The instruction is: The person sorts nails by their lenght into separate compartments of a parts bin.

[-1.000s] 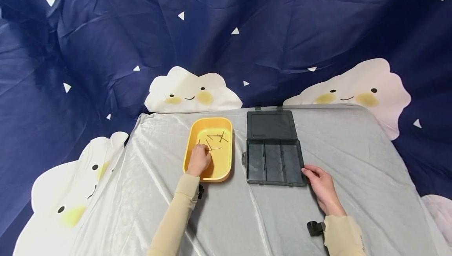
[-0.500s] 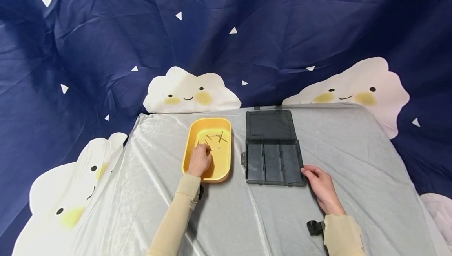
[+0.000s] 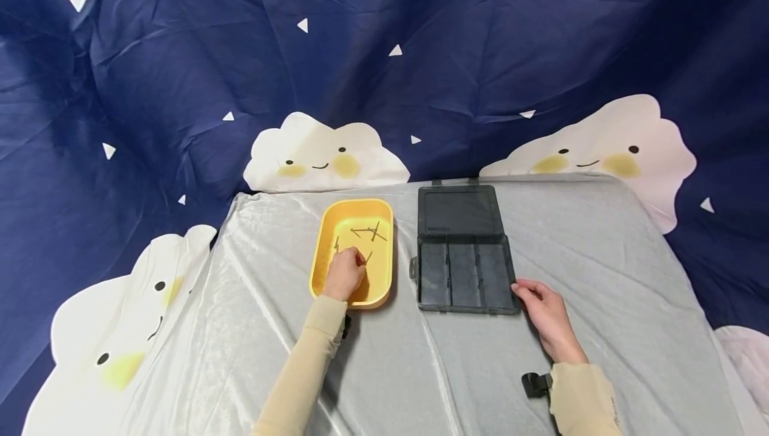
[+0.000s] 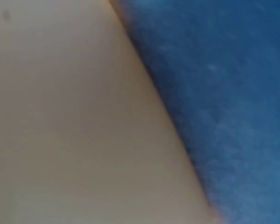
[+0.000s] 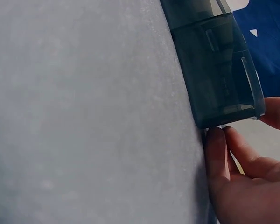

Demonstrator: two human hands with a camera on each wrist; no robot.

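In the head view, my left hand (image 3: 345,272) reaches into a yellow tray (image 3: 316,276). Its bent thumb and fingers pinch a thin dark nail (image 3: 369,257), whose end sticks out past the fingertips. Several similar nails (image 3: 374,231) lie crossed at the tray's far end, with another nail (image 3: 336,243) by its left wall. To the right, a dark see-through storage box (image 3: 464,276) lies with its lid (image 3: 461,210) folded back. My right hand (image 3: 545,316) holds the box's right edge. Close up in the right wrist view, the fingers (image 5: 218,144) meet the box's end wall.
Dividers split the box into three long compartments, and a latch (image 3: 414,269) juts from its left side. Grey cloth (image 3: 396,369) covers the table. Behind hangs a blue curtain (image 3: 360,55) with printed clouds. The left wrist view is mostly a blurred pale surface (image 4: 84,116).
My left hand has shifted slightly right inside the tray, and the nail at its fingertips has tilted steeper. The nail by the left wall now shows more. My right hand stays on the box.
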